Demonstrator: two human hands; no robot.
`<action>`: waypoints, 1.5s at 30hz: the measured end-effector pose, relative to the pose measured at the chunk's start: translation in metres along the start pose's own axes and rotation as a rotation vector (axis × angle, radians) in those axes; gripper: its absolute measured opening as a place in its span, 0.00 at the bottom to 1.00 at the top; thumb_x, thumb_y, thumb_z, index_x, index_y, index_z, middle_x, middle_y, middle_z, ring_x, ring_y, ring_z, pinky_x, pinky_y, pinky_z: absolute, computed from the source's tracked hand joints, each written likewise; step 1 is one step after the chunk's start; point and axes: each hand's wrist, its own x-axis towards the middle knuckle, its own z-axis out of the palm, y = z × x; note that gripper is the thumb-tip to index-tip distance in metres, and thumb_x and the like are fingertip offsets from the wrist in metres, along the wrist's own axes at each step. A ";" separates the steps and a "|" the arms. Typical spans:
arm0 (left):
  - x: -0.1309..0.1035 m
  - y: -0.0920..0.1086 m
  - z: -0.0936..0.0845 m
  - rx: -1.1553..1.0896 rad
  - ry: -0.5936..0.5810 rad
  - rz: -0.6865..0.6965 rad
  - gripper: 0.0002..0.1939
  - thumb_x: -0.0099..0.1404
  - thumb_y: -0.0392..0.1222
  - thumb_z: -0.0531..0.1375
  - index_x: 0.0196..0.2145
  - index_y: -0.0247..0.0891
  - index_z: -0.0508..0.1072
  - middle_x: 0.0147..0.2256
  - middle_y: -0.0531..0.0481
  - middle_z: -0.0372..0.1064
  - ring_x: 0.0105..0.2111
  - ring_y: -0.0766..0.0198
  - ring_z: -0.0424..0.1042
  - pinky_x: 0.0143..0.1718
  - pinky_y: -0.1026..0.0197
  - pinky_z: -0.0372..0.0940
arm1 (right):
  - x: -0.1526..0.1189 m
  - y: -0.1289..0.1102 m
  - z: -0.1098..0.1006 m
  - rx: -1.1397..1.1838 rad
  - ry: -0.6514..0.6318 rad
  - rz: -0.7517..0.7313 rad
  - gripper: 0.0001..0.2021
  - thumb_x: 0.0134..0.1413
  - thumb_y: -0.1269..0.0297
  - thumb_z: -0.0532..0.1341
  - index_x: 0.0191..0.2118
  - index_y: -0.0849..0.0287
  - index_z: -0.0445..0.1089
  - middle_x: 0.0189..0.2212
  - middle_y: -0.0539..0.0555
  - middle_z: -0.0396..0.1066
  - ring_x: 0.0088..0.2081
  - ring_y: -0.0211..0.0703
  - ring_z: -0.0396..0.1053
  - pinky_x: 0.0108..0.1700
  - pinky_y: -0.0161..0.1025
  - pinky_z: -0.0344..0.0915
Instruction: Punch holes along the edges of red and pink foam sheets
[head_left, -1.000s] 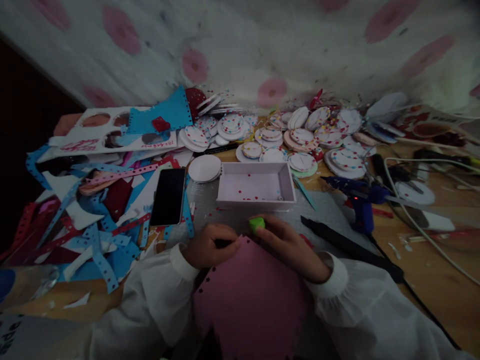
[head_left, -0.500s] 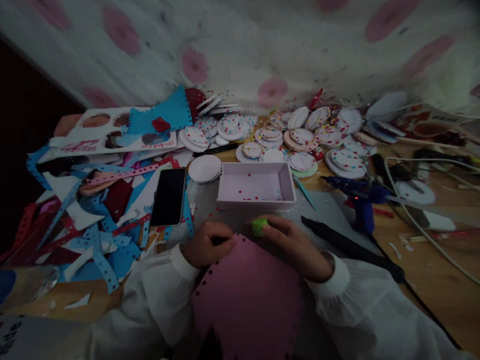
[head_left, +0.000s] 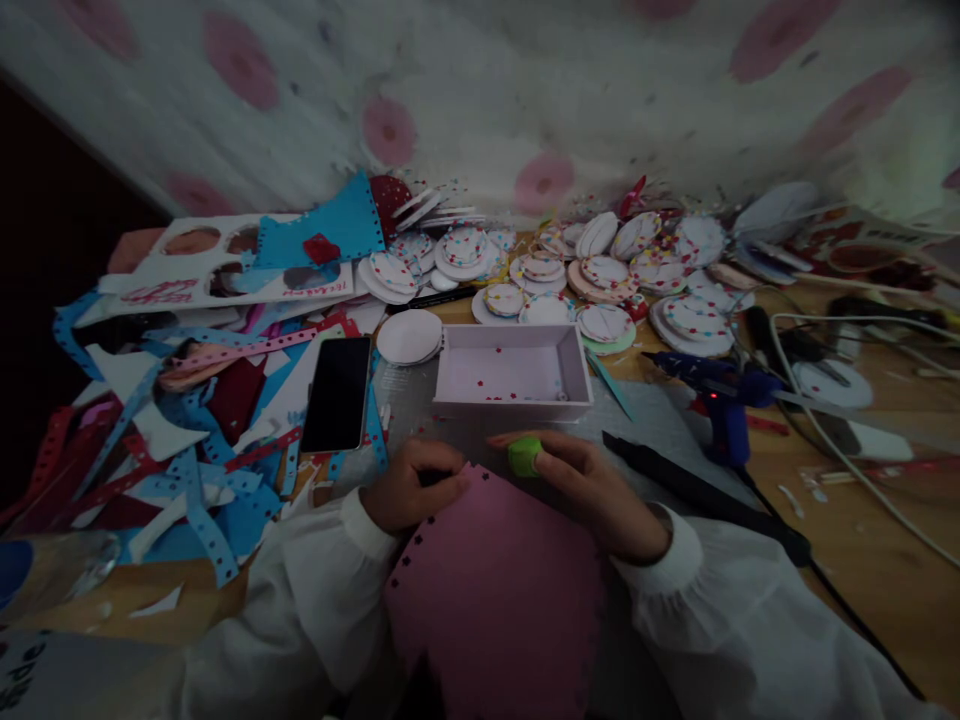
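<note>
White box: my landmark in the head view, the open white box (head_left: 514, 410) sits just beyond both hands, with small red bits scattered inside.
Pink sheet: this pink sheet (head_left: 502, 590) lies on the person's side of the white box, between the 2 forearms; small dark holes line its left edge.
Left hand: the left hand (head_left: 420, 490), nearer us than the box and to its left, is curled, thumb and fingers pinching the sheet's top corner.
Right hand: the right hand (head_left: 592, 495), nearer than the box's right end, grips a small green object (head_left: 523, 456) just beside the sheet's far edge; whether they touch, I can't tell.
Phone: the dark-screened phone (head_left: 337, 393) lies left of the box.
Glue gun: that blue glue gun (head_left: 724, 400), its red light lit, stands right of the box.
Discs: dotted white discs (head_left: 604, 270) crowd behind the box.
Scraps: coloured paper scraps (head_left: 199, 490) heap far left of the box.
</note>
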 end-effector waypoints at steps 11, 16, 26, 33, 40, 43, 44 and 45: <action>0.003 0.005 0.002 0.135 -0.008 0.168 0.18 0.64 0.37 0.53 0.17 0.36 0.57 0.17 0.59 0.48 0.18 0.72 0.52 0.20 0.67 0.48 | 0.003 0.007 0.004 -0.092 -0.027 -0.039 0.16 0.55 0.52 0.61 0.46 0.54 0.69 0.43 0.53 0.73 0.46 0.45 0.70 0.49 0.43 0.66; 0.003 0.005 0.002 0.153 0.020 0.162 0.19 0.65 0.39 0.53 0.17 0.36 0.59 0.16 0.58 0.49 0.18 0.72 0.53 0.20 0.67 0.49 | 0.004 0.008 0.005 -0.069 -0.080 -0.020 0.15 0.55 0.53 0.61 0.44 0.57 0.69 0.42 0.54 0.73 0.44 0.44 0.70 0.48 0.42 0.66; 0.001 0.001 0.001 0.136 0.063 0.184 0.18 0.64 0.38 0.53 0.17 0.36 0.59 0.17 0.58 0.50 0.18 0.72 0.53 0.20 0.66 0.49 | 0.000 0.009 0.004 -0.283 -0.131 -0.118 0.14 0.51 0.54 0.65 0.39 0.57 0.70 0.34 0.51 0.70 0.37 0.41 0.67 0.40 0.37 0.65; 0.003 -0.001 0.004 0.209 0.057 0.304 0.18 0.64 0.35 0.54 0.17 0.36 0.59 0.16 0.58 0.52 0.18 0.72 0.54 0.21 0.66 0.50 | -0.001 0.004 0.002 -0.367 -0.184 -0.105 0.15 0.50 0.54 0.66 0.38 0.60 0.71 0.31 0.51 0.69 0.33 0.40 0.66 0.35 0.36 0.63; 0.003 0.001 0.007 0.250 0.022 0.340 0.16 0.65 0.36 0.54 0.19 0.35 0.66 0.16 0.55 0.58 0.18 0.71 0.57 0.21 0.67 0.53 | -0.002 0.004 0.000 -0.429 -0.222 -0.115 0.14 0.51 0.55 0.65 0.40 0.58 0.70 0.33 0.51 0.69 0.35 0.40 0.66 0.37 0.37 0.62; 0.003 0.002 0.007 0.264 0.025 0.355 0.15 0.66 0.35 0.54 0.21 0.34 0.68 0.16 0.54 0.59 0.18 0.71 0.59 0.21 0.66 0.54 | -0.002 0.005 0.001 -0.424 -0.233 -0.105 0.14 0.51 0.55 0.65 0.39 0.59 0.70 0.33 0.51 0.68 0.35 0.40 0.65 0.37 0.36 0.62; 0.003 0.002 0.006 0.268 0.025 0.357 0.15 0.66 0.35 0.54 0.21 0.34 0.68 0.16 0.54 0.59 0.18 0.71 0.59 0.21 0.66 0.54 | -0.002 0.005 0.001 -0.421 -0.236 -0.101 0.14 0.51 0.55 0.65 0.39 0.59 0.69 0.33 0.51 0.68 0.35 0.40 0.65 0.37 0.36 0.62; 0.003 0.002 0.006 0.272 0.025 0.360 0.15 0.65 0.35 0.55 0.21 0.34 0.68 0.16 0.54 0.59 0.18 0.70 0.59 0.21 0.66 0.54 | -0.002 0.005 0.001 -0.420 -0.237 -0.102 0.14 0.51 0.55 0.65 0.39 0.59 0.69 0.33 0.50 0.68 0.35 0.40 0.65 0.37 0.36 0.62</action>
